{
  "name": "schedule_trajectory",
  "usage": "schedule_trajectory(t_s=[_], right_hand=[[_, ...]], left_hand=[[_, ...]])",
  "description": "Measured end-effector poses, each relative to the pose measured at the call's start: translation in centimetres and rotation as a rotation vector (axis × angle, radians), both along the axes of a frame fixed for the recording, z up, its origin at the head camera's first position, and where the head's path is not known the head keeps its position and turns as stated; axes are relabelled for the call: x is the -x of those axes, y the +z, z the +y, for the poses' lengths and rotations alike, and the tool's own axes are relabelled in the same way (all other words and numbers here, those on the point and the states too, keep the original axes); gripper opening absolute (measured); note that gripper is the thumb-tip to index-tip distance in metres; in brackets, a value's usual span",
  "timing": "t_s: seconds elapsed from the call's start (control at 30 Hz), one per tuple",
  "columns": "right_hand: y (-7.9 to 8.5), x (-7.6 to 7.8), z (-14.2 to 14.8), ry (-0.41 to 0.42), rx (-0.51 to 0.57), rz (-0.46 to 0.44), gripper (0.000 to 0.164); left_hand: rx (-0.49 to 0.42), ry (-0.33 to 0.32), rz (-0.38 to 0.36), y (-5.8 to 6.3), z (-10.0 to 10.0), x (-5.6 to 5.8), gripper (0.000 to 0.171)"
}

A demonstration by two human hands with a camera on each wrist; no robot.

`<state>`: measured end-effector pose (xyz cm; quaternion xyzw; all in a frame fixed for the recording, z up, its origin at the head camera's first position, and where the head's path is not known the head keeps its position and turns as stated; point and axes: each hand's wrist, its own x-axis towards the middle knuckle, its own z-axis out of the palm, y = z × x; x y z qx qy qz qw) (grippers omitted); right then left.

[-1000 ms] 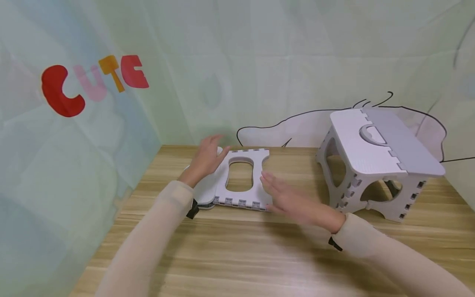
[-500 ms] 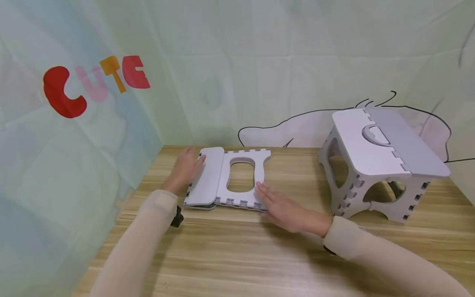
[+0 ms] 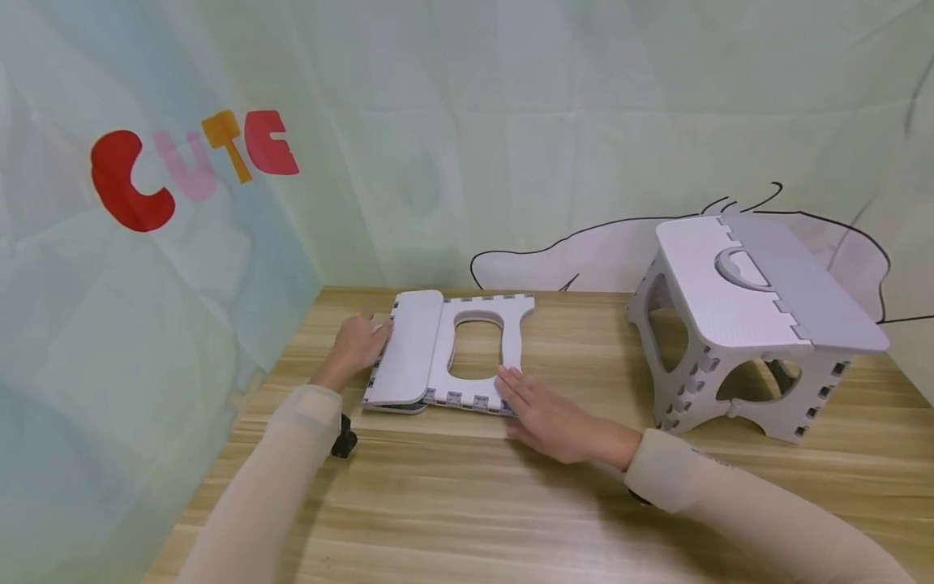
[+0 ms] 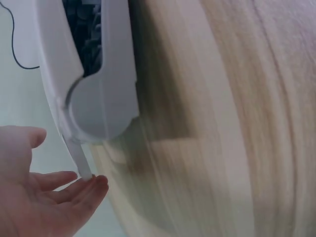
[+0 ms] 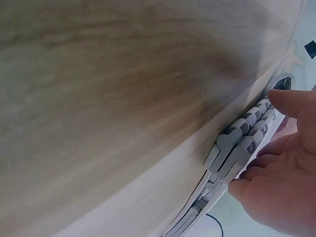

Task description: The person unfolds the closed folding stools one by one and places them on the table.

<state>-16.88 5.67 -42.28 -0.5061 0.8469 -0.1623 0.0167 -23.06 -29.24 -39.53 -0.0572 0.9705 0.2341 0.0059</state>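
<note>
In the head view a white folding stool [image 3: 410, 349] lies folded flat on the table, its leg panel [image 3: 476, 386] with a large oval opening extending to the right. My left hand [image 3: 357, 349] is at the stool's left edge. In the left wrist view the fingertips [image 4: 98, 183] of that hand meet a thin strip [image 4: 79, 157] jutting from the stool's end, and the thumb stands apart. My right hand [image 3: 550, 418] rests its straight fingers on the near right corner of the leg panel. In the right wrist view its thumb stretches beside the hinged edge [image 5: 242, 136].
A second white and grey folding stool [image 3: 759, 284] stands unfolded at the right on the wood-grain table [image 3: 467, 503]. A pale printed cloth [image 3: 409, 146] hangs behind and at the left, with coloured letters [image 3: 131, 182].
My left hand has moved from over the stool's top leftward and down to its left edge. My right hand has come onto the leg panel's near corner. The folded stool stays about where it was.
</note>
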Motion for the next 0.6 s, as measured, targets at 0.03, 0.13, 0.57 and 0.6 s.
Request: schedule_trajectory(t_s=[0.03, 0.13, 0.57, 0.6], right_hand=[[0.0, 0.0, 0.0, -0.002, -0.003, -0.002, 0.068], [-0.1, 0.0, -0.1, -0.015, -0.018, -0.001, 0.069], [-0.4, -0.4, -0.3, -0.041, -0.07, 0.038, 0.076], [-0.4, -0.4, -0.4, -0.04, -0.073, 0.041, 0.077]], left_hand=[[-0.013, 0.007, -0.011, -0.1, -0.1, -0.1, 0.065], [-0.075, 0.032, -0.041, -0.2, -0.4, -0.3, 0.066], [-0.259, 0.121, -0.041, 0.2, -1.1, -0.9, 0.054], [-0.273, 0.128, -0.044, 0.2, -1.1, -0.9, 0.054]])
